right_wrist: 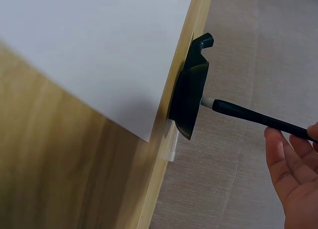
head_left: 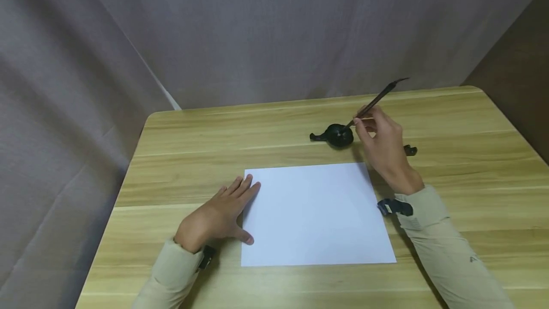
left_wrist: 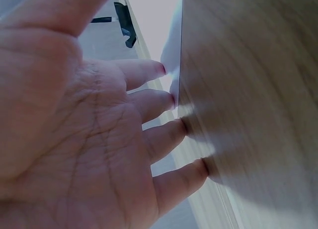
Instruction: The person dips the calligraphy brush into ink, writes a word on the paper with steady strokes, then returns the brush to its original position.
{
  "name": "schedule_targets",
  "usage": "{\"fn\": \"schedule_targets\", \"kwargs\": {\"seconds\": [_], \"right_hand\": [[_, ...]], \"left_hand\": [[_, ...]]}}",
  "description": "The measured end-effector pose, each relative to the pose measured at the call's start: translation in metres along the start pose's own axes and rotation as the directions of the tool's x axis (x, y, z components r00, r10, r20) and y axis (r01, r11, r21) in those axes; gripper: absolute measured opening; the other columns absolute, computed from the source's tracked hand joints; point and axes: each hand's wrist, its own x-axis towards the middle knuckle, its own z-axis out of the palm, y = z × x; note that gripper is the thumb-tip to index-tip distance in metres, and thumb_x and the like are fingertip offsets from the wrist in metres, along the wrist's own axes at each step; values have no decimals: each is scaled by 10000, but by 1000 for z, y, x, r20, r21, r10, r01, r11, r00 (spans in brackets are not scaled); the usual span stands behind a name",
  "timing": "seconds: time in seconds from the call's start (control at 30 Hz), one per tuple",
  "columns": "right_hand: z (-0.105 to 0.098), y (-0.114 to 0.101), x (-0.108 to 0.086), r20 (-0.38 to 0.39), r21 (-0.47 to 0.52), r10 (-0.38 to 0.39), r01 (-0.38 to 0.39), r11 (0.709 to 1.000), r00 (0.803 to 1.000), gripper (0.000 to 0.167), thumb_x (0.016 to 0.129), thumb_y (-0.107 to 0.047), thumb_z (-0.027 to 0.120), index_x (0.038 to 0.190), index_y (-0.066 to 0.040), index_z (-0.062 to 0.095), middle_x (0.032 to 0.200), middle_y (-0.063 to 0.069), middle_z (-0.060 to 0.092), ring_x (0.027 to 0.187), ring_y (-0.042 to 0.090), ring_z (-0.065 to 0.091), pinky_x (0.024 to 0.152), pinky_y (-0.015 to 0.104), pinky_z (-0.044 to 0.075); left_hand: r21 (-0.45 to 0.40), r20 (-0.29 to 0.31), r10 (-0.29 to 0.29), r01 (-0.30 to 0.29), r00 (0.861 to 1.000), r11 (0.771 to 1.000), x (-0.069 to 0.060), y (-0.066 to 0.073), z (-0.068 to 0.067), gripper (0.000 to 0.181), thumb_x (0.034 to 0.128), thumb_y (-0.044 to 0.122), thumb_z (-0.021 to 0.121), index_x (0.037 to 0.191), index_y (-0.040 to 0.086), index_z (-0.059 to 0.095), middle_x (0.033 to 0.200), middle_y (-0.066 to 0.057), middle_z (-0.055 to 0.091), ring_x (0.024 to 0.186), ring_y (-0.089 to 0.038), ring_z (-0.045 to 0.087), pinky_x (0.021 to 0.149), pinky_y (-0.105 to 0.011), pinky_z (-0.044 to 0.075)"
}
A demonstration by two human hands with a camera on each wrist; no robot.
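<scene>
A dark brush (head_left: 377, 99) is pinched in the right hand (head_left: 383, 149), its tip at the bowl of a small black dish (head_left: 340, 136) with a knobbed handle. In the right wrist view the pale bristles of the brush (right_wrist: 243, 113) meet the rim of the dish (right_wrist: 191, 92); the right hand (right_wrist: 298, 169) shows at the edge. The left hand (head_left: 218, 216) lies with fingers spread over the left edge of a blank white sheet (head_left: 315, 216). In the left wrist view the fingertips of the left hand (left_wrist: 94, 124) touch the sheet's edge and the wood.
The wooden table (head_left: 180, 151) reaches up to a grey curtain (head_left: 274, 32). A small dark object (head_left: 410, 150) lies just right of the right hand, partly hidden by it. In the right wrist view a clear plastic piece (right_wrist: 170, 144) sits beside the dish.
</scene>
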Motion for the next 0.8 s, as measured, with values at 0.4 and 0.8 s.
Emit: {"fn": "schedule_targets", "kwargs": {"seconds": [0.4, 0.8], "right_hand": [[-4, -2, -1, -11, 5, 16, -16, 1000, 1000, 166, 1041, -25, 622, 1168, 83, 622, 1094, 188, 714, 1017, 39, 693, 869, 59, 489], [-13, -7, -3, -72, 8, -43, 43, 999, 996, 155, 1014, 32, 641, 1143, 116, 619, 1054, 198, 713, 1008, -156, 588, 860, 62, 492]], "left_hand": [[25, -22, 19, -19, 1000, 1000, 3, 1, -1, 1297, 728, 451, 966, 1705, 126, 177, 1777, -105, 51, 1637, -336, 31, 1278, -606, 147], [97, -7, -17, 18, 1000, 995, 9, 3, -1, 1397, 683, 539, 964, 1711, 119, 116, 1785, -75, 3, 1641, -306, 61, 1261, -631, 179]]}}
